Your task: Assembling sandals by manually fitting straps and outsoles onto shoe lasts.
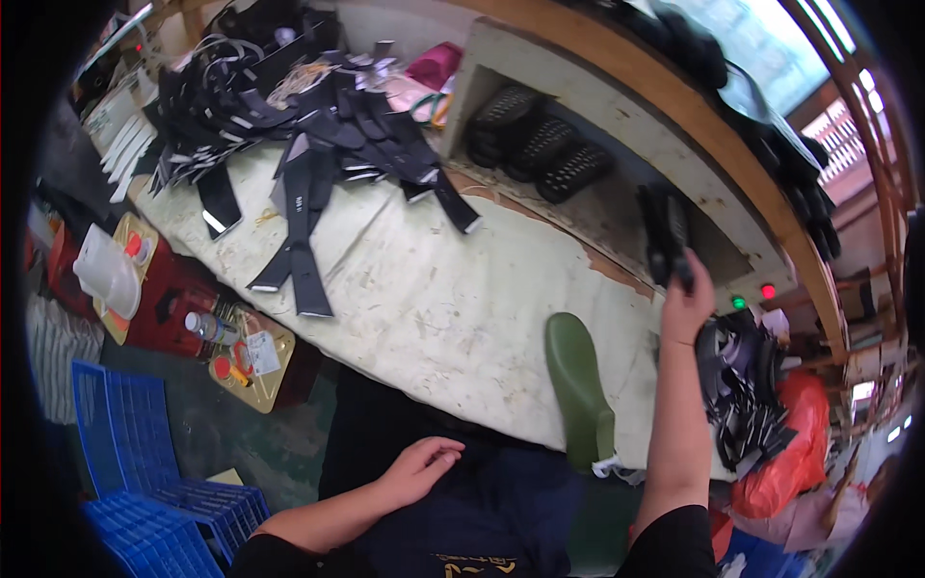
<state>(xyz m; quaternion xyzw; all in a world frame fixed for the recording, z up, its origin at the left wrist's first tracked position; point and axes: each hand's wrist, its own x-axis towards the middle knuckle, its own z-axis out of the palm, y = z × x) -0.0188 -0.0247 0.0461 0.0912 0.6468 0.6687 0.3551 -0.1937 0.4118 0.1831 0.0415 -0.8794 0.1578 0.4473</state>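
Observation:
My right hand [688, 301] reaches into a pale box-like compartment [617, 252] at the back right of the table. Its fingers are closed on a black shoe [667, 231], held upright near the opening's right end. To the left of it, several black shoes with a perforated pattern [536, 144] stand in a row inside. Below my right hand, a green shoe last [576, 385] lies on the table, next to my right forearm. My left hand [424, 469] rests in front of my body, fingers loosely stretched and thumb apart, with nothing in it.
A large pile of black strap pieces [318, 125] covers the far left of the pale worktable [443, 299]. Black pieces [737, 385] and a red plastic bag [790, 438] are at the right. Blue crates [135, 433] and a bottle [210, 328] on a stand are at the left.

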